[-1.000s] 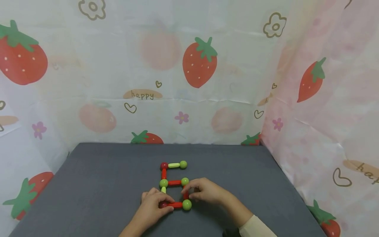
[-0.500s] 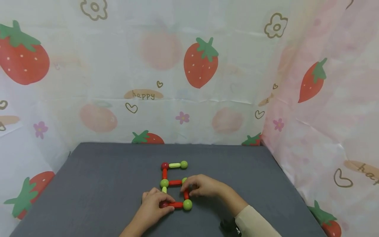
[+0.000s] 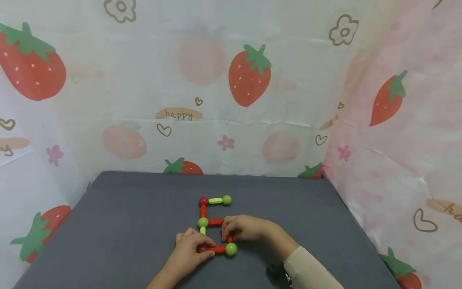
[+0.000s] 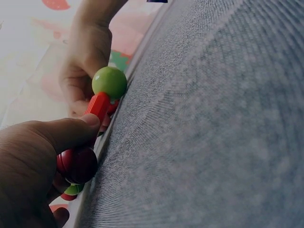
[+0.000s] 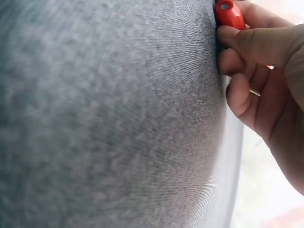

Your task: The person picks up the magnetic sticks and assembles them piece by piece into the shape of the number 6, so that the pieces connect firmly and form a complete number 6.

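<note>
A figure of red and green magnetic balls and rods lies on the dark grey table, shaped like a 6. My left hand (image 3: 189, 249) holds its lower left corner, the thumb on the bottom red rod (image 4: 98, 107) and the fingers about a dark red ball (image 4: 77, 165). My right hand (image 3: 249, 227) pinches the right-side red rod (image 5: 230, 14) between thumb and forefinger; that rod's metal-dotted end shows in the right wrist view. Just below this end sits a green ball (image 3: 231, 249). My right fingers mostly hide the upper right green ball (image 3: 226, 217).
The figure's upper part has a red ball (image 3: 203, 201), a pale green rod (image 3: 215, 200) and a green ball (image 3: 227, 200). A black object (image 3: 276, 271) is by the right sleeve. Strawberry-print cloth (image 3: 249, 76) hangs behind the table (image 3: 144, 216) and at its sides.
My right fingers have come in around the right-side red rod and cover more of it and the ball above. My left hand keeps its hold. The head view has shifted slightly.
</note>
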The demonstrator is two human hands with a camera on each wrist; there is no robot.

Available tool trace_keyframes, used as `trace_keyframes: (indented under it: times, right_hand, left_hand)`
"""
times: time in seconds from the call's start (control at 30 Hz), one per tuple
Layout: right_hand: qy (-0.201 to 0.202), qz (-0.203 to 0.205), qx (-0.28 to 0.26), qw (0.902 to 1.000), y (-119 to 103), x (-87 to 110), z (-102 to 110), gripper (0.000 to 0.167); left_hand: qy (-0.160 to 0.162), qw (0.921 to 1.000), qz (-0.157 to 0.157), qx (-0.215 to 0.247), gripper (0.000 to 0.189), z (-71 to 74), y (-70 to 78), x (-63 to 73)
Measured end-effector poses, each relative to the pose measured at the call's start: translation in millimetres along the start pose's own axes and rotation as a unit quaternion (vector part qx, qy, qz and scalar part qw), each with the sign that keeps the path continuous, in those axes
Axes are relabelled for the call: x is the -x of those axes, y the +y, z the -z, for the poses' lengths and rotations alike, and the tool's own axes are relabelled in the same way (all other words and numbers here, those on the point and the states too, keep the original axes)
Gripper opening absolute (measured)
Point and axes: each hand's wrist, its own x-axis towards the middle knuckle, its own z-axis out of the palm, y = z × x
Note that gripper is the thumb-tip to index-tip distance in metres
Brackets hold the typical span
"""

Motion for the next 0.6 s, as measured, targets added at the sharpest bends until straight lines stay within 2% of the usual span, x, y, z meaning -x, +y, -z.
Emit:
trace_keyframes:
  times: [0.23,0.6]
  right_hand:
    - [-0.003,-0.001,0.008,1.0000,-0.8,-2.3,1.1,0.033]
    - [0.007,0.002,-0.016,0.9998,-1.6,-0.1,3.7,0.033]
  left_hand:
    - [0.003,1.0000,-0.005,-0.005,0.020,-0.5,-1.6,1.5]
    - [-0.006,0.9999,-0.008,-0.010,0.020,0.0,-1.9,0.6]
